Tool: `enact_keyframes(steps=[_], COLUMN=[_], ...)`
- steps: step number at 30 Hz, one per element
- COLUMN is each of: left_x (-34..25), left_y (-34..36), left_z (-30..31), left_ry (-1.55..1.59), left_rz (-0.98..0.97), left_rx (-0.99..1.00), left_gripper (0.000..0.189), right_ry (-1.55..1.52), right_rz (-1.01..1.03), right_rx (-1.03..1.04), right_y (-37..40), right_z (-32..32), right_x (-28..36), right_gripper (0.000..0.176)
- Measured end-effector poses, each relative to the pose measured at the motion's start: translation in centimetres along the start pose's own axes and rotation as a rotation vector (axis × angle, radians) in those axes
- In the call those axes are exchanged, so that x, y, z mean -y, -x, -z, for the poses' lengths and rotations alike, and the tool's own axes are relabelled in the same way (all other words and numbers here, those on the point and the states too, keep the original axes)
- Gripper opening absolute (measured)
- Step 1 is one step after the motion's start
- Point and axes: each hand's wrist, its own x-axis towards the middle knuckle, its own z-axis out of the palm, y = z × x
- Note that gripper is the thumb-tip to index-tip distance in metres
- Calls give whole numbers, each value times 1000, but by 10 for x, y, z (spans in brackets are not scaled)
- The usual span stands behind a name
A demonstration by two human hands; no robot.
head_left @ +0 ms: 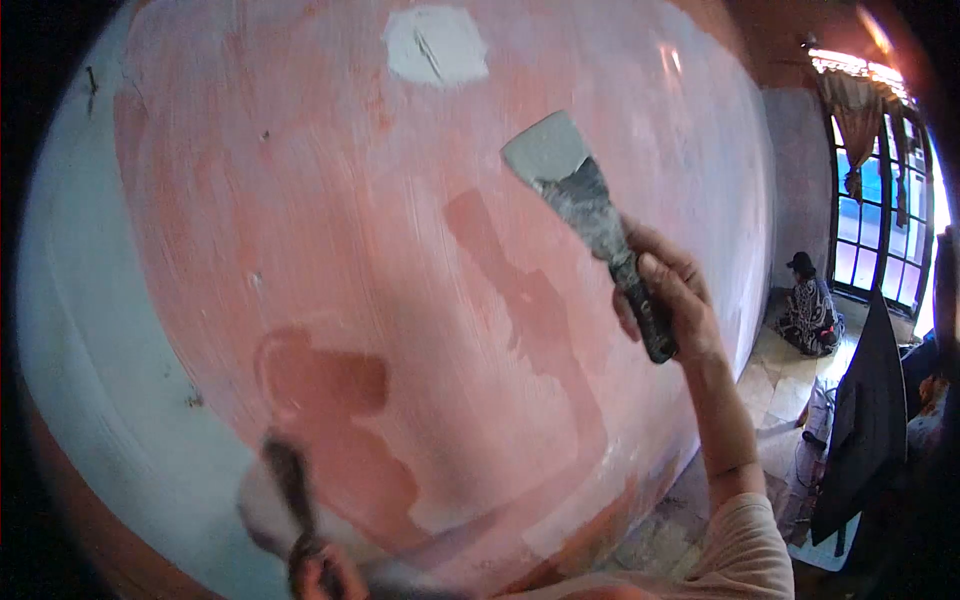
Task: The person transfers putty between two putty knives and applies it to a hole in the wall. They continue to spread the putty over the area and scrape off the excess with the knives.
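1. The scraper (pixel 598 215) is in the right hand (pixel 672 290), in front of the pink wall (pixel 330 200). Its blade is wide and flat, tilted to the upper left. Pale grey paste (pixel 548 150) covers the end of the blade; below it the metal is darker and stained. The handle is black, with pale smears.
2. The right hand is closed around this handle, with the thumb lying along it.
3. The left hand (pixel 335 575), at the lower edge, is curled around a dark tool (pixel 288 475). This tool is blurred, so I cannot tell its exact kind.
4. The wall has streaks of pale coating, 1 white patch (pixel 435 45) at the top, and a broad whitish area (pixel 80 290) on the left side.
5. The right forearm (pixel 725 425) and its light sleeve hide a part of the floor (pixel 770 395). A dark panel (pixel 862 430) also blocks the view there.
6. Farther away, 1 person (pixel 808 315) in a dark cap sits on the floor, near a barred window (pixel 872 215) with a brownish curtain (pixel 857 115).
7. Counted: 2 hands, 2 held tools, 2 large shadows on the wall.
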Motion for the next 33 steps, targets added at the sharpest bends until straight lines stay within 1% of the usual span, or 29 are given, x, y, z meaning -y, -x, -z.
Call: enact_keyframes(steps=[1, 2, 3, 4, 6, 7, 8, 9, 10, 11, 13, 16, 19, 22, 23, 25, 26, 27, 28, 29, 30, 31, 33], left_x=[3, 4, 6, 8, 37, 37, 37, 18, 9, 11, 18, 26, 30, 33, 33, 30, 21, 14, 9, 5, 5, 7, 8], left_y=[8, 14, 14, -5, -39, -44, -48, -48, -49, -49, -54, -58, -63, -66, -66, -66, -61, -53, -48, -49, -49, -52, -59], left_z=[-6, -15, -27, -47, -48, -58, -68, -99, -117, -120, -123, -128, -128, -127, -124, -113, -112, -117, -122, -124, -121, -117, -116], left_ry=[37, 64, -77, -658, -1096, -948, -798, -661, -522, -507, -473, -439, -366, -358, -311, -222, -163, -234, -299, -332, -299, -268, -185], left_rz=[34, 59, -60, -525, -670, -464, -267, -168, -73, -74, -89, -83, -79, -22, -34, -62, -214, -180, -162, -125, -107, -84, -12], left_rx=[-5, 3, 79, 156, 239, 264, 254, 278, 303, 328, 388, 338, 342, 380, 316, 181, 321, 339, 348, 298, 293, 301, 346], left_gripper=[43, 43, 43, 41, 34, 31, 30, 30, 30, 29, 27, 28, 30, 32, 33, 33, 33, 32, 31, 32, 32, 33, 35], right_ry=[-175, -276, -357, -438, -70, 114, 378, 646, 920, 1128, 1159, 1187, 1185, 1171, 1166, 1191, 1198, 1216, 1196, 1171, 1144, 1098, 953], right_rz=[-72, -80, -105, -126, 84, 191, 364, 535, 707, 656, 628, 566, 483, 440, 434, 366, 337, 366, 327, 284, 215, 199, 369], right_rx=[46, 95, 84, 72, 39, 21, 15, 11, 8, 62, 91, 156, 238, 335, 370, 525, 597, 603, 536, 463, 384, 301, 144], right_y=[11, 20, 30, 38, 49, 54, 56, 54, 55, 60, 63, 72, 86, 92, 95, 107, 114, 123, 123, 124, 129, 125, 111], right_z=[-3, -4, -6, -9, -14, -16, -15, -11, -8, -3, 5, 17, 31, 47, 54, 70, 76, 83, 90, 94, 93, 88, 72], right_x=[-7, -19, -28, -37, -53, -58, -60, -63, -64, -57, -57, -59, -59, -52, -51, -59, -66, -74, -73, -68, -61, -52, -47], right_gripper=[47, 49, 46, 43, 40, 40, 42, 45, 49, 56, 57, 57, 58, 58, 58, 58, 58, 56, 55, 55, 54, 53, 52])
